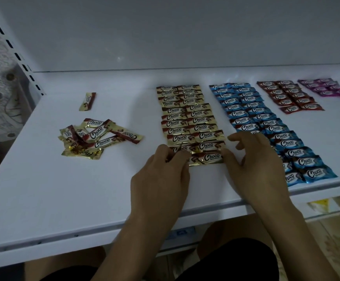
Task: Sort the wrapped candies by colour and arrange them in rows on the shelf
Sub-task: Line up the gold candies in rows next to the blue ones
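Gold candies [191, 120], blue candies [246, 110], red candies [289, 94], purple candies [329, 88] lie in 2-column rows; a gold pile [92, 138] lies left.

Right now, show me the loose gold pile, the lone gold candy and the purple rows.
loose gold pile [96, 136]: head view, a wrapper mid-pile.
lone gold candy [87, 101]: head view, wrapper's centre.
purple rows [327, 88]: head view, a middle wrapper.

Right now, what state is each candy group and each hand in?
gold rows: two columns, aligned.
loose gold pile: jumbled, unsorted.
single gold candy: lying alone.
blue rows: two columns, aligned.
red rows: aligned.
purple rows: aligned, cut by frame edge.
left hand: pinching a half-hidden gold candy.
right hand: relaxed, thumb touching nearest gold candy.
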`<state>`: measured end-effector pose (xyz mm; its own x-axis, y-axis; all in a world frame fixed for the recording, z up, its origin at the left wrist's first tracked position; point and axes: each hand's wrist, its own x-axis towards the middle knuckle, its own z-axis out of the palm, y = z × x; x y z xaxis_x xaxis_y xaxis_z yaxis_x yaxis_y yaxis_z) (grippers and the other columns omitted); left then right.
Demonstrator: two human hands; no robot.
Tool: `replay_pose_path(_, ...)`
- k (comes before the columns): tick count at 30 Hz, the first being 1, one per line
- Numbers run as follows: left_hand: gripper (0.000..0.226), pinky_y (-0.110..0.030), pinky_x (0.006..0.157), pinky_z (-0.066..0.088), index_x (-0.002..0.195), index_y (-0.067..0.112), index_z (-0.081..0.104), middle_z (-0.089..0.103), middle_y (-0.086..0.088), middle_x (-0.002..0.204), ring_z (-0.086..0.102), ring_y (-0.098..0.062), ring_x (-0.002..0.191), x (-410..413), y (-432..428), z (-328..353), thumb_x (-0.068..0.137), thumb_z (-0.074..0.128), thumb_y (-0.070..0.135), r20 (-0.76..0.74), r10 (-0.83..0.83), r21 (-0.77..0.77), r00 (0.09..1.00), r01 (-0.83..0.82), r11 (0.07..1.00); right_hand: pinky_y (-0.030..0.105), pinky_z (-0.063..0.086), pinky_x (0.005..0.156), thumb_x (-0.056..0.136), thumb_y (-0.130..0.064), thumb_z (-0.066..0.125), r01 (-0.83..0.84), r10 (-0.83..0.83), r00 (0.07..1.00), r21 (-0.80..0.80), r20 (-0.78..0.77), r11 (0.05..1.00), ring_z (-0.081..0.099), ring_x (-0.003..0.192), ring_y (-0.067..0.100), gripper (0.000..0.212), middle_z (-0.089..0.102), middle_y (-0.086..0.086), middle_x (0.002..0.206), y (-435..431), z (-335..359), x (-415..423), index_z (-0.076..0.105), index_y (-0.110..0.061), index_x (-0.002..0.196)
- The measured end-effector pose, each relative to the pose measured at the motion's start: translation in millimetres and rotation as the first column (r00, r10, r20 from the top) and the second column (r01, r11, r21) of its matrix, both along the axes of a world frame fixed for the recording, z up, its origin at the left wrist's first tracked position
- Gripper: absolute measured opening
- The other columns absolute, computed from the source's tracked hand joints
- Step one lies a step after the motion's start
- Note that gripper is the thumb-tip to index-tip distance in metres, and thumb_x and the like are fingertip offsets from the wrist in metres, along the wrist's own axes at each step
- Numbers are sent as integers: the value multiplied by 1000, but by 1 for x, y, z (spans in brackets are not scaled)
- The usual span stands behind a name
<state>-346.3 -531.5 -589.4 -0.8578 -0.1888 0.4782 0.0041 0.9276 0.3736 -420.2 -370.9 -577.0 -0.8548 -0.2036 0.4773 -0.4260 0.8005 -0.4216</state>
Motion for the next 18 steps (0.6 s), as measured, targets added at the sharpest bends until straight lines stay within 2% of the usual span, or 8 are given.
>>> replay_pose_path(2, 42, -17, 47, 34, 126, 25, 61, 56, 4, 84, 52, -12, 61, 1, -1, 2, 91, 38, 28, -14, -27, 63, 1000, 28, 998, 15, 36, 48, 88, -25, 65, -62, 60, 997, -32, -45, 998, 50, 60, 11, 18, 60, 5, 96, -1, -1, 3, 65, -15, 103)
replay_pose_path(4, 51, -13, 50, 33, 145, 34, 36, 52, 8, 81, 47, -8, 60, 4, -3, 6, 94, 32, 29, -20, -101, 194, 995, 103, 976, 19, 45, 55, 88, -31, 60, -179, 177, 982, -24, -69, 983, 55, 69, 11, 22, 60, 3, 94, -4, -5, 8, 69, -18, 102)
replay_pose_path(6, 54, -14, 54, 39, 147, 51, 11, 59, 13, 81, 55, -8, 65, 7, -5, 10, 100, 33, 36, -16, -152, 408, 988, 146, 901, 24, 49, 63, 87, -35, 53, -247, 247, 968, 11, -47, 969, 58, 78, 15, 28, 58, 3, 92, -5, -10, 10, 72, -18, 99)
replay_pose_path(8, 45, -10, 61, 44, 137, 53, 26, 67, 20, 84, 63, 0, 77, 8, -7, 13, 96, 41, 45, -14, -161, 618, 987, 135, 775, 23, 47, 68, 85, -35, 48, -239, 239, 971, 20, -14, 971, 57, 81, 16, 33, 55, 1, 92, -6, -13, 8, 72, -18, 98)
replay_pose_path(10, 24, -5, 66, 43, 109, 39, 54, 69, 25, 83, 63, 7, 82, 8, -11, 17, 86, 48, 43, -43, -177, 703, 983, 155, 694, 14, 44, 75, 85, -33, 46, -231, 231, 973, -36, -5, 972, 56, 84, 11, 34, 54, -3, 92, -7, -11, 9, 72, -18, 100)
replay_pose_path(12, 15, -5, 69, 42, 92, 29, 61, 70, 23, 82, 64, 7, 81, 8, -13, 21, 84, 52, 38, -67, -220, 743, 973, 196, 640, 3, 39, 75, 87, -35, 48, -241, 255, 966, -205, 47, 949, 55, 85, 3, 30, 58, -9, 93, -13, -2, 15, 69, -22, 102)
replay_pose_path(15, 16, -12, 71, 48, 89, 23, 66, 72, 15, 82, 66, 0, 80, 9, -17, 25, 82, 57, 34, -92, -292, 769, 952, 255, 587, 8, 45, 62, 89, -44, 59, -260, 438, 876, -566, 203, 783, 63, 75, 3, 22, 68, -13, 82, -26, 14, 27, 67, -26, 99)
replay_pose_path(18, 16, -12, 66, 48, 88, 22, 66, 71, 11, 75, 66, -2, 70, 11, -20, 28, 82, 56, 32, -129, -316, 789, 940, 291, 542, 12, 45, 51, 88, -22, 63, -299, 543, 818, -667, 189, 682, 60, 56, 3, 10, 64, -11, 63, -36, 22, 31, 67, -16, 82)
